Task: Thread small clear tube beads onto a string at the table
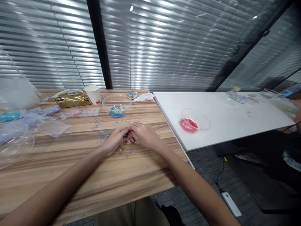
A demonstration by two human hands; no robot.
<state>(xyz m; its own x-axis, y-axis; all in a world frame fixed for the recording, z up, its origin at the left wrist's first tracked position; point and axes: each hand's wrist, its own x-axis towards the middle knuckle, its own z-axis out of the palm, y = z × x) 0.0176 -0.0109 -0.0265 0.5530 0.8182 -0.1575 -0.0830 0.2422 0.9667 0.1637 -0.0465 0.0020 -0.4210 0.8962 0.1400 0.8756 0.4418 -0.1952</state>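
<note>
My left hand point(117, 137) and my right hand point(144, 134) meet over the wooden table, fingertips pinched together. A speck of dark blue shows between the fingers, but what they hold is too small and too covered to name. Small clear, stick-like pieces point(105, 134) lie scattered around and under both hands, with more loose bits point(131, 151) just in front of them. Beyond the hands stands a clear plastic bowl point(117, 99) with small blue pieces point(117, 111) at its bottom.
Plastic bags point(53, 126), a gold packet point(72, 99) and a paper cup point(92, 94) sit left. A round tin point(132, 94) and crumpled tissue point(144, 97) lie at the back. On the white table point(164, 110) is a bowl of red pieces point(188, 125); another person sits far right.
</note>
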